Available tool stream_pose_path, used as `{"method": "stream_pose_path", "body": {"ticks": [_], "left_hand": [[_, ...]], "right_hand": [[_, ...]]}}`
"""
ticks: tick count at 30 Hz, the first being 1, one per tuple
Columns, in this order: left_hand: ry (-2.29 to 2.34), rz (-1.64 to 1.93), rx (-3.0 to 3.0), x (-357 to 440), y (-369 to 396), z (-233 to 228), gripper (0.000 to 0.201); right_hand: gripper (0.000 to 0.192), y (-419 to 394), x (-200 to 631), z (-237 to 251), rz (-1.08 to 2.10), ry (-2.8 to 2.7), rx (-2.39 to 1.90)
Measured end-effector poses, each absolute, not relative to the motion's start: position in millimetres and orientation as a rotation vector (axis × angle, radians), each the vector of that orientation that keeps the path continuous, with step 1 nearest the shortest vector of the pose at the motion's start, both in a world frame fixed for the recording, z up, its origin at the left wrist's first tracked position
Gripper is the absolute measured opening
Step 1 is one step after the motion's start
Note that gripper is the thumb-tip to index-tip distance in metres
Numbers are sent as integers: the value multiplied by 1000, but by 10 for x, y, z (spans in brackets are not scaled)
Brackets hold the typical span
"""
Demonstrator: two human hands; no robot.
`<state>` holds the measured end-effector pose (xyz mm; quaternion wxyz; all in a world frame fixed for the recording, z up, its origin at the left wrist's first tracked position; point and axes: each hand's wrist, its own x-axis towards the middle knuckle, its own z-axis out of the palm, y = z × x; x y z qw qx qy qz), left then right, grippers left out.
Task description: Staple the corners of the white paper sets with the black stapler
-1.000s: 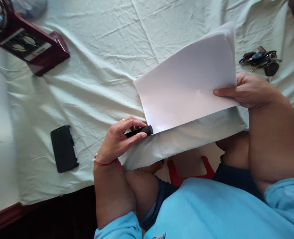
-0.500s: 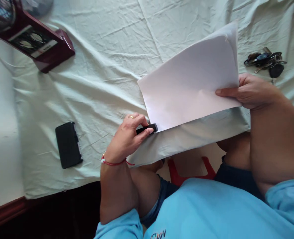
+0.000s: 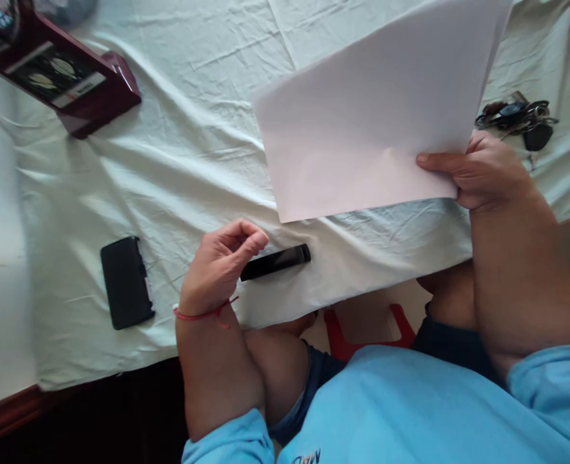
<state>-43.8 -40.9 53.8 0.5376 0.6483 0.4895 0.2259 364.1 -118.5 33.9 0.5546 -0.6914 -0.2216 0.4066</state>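
White paper sheets (image 3: 362, 129) in a thin stack are held up over the cloth by my right hand (image 3: 490, 171), thumb on top and fingers beneath. Their lower left corner hangs above a black stapler (image 3: 277, 262), which lies on the cloth near the table's front edge. Just left of the stapler is my left hand (image 3: 224, 258), fingers curled and thumb against the index finger, with nothing visible in it. A red string bracelet circles that wrist.
A pale green cloth (image 3: 192, 161) with wrinkles covers the table. At the left lies a black phone (image 3: 127, 283). A dark red stand (image 3: 91, 90) is at the upper left, and a bunch of keys (image 3: 519, 116) at the right. A red plastic stool (image 3: 342, 341) shows below.
My left hand has let go of the stapler and drawn back left. The paper sheets have come away from the stapler, up and tilted toward me, still in my right hand.
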Motion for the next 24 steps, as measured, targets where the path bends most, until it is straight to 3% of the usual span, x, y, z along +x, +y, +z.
{"method": "stream_pose_path", "body": {"ticks": [4,7,11,18,24], "left_hand": [[1293,903,1226,-438,-305,310,53],[1286,995,1085,-395,-231,166,50],[1223,988,1090,-335,-203,132,52],[1293,892,1260,-337,-267,223,39],[1335,873,1238,-344,-281,223,70]], "right_hand": [[43,-1124,3535,261,1001,-541,-1414],[44,-1111,3437,272,1064,-523,-1365],[44,-1101,3334,301,1105,-501,-1348],[36,-1053,3293,189,1062,-596,-1461],[35,-990,3304,121,1006,-615,-1522]]}}
